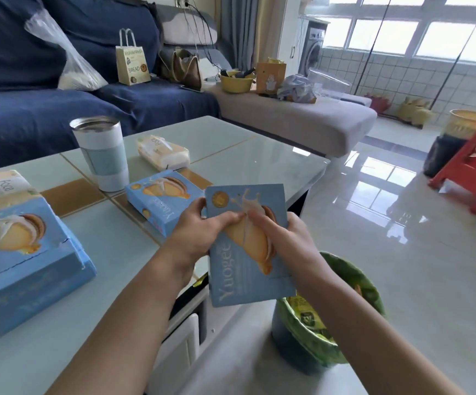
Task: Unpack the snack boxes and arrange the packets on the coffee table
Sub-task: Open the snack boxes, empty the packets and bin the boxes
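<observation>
1. Left hand (199, 235) grips the box (248, 246) at its 9 o'clock edge, thumb on its face.
2. Right hand (285, 238) grips its 3 o'clock edge.
3. Box is held off the bench (231, 155) edge, over the bin (345, 280).

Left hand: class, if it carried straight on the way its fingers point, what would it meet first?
The left hand points right, across the held box. The right hand, gripping the same box, looks first in line; their fingertips nearly meet already, though depth is hard to judge.
</observation>
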`<state>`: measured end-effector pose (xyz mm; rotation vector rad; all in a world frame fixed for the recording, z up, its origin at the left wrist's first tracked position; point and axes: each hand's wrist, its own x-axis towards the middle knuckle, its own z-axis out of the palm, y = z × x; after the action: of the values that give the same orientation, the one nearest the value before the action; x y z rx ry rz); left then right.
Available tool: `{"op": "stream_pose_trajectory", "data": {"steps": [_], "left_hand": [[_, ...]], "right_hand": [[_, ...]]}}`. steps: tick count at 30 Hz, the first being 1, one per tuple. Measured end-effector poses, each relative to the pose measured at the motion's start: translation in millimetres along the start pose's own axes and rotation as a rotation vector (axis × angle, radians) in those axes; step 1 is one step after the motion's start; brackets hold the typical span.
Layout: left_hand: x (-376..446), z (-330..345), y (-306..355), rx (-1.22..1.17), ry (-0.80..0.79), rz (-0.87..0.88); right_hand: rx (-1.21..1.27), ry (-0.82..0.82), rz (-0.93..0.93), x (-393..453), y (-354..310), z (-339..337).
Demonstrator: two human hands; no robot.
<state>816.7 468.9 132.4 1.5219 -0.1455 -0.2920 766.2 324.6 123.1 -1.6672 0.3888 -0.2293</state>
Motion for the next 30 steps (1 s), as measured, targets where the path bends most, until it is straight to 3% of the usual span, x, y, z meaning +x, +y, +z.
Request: {"op": "stream_pose_trajectory", "data": {"steps": [14, 24, 30], "left_hand": [[-5.3, 7.9, -16.8, -0.052, 0.045, 0.011], [-6.3, 3.9, -14.3, -0.131, -0.024, -0.054], [-7.3, 10.9, -17.2, -0.102, 0.049, -0.016]], "right_hand": [[0.064, -0.033, 0.069, -7.5, 2.3, -5.1], [0.124, -0.101, 0.16, -6.8, 2.2, -8.5], [0.098, -0.085, 0.125, -4.6, 5.6, -10.1]]}}
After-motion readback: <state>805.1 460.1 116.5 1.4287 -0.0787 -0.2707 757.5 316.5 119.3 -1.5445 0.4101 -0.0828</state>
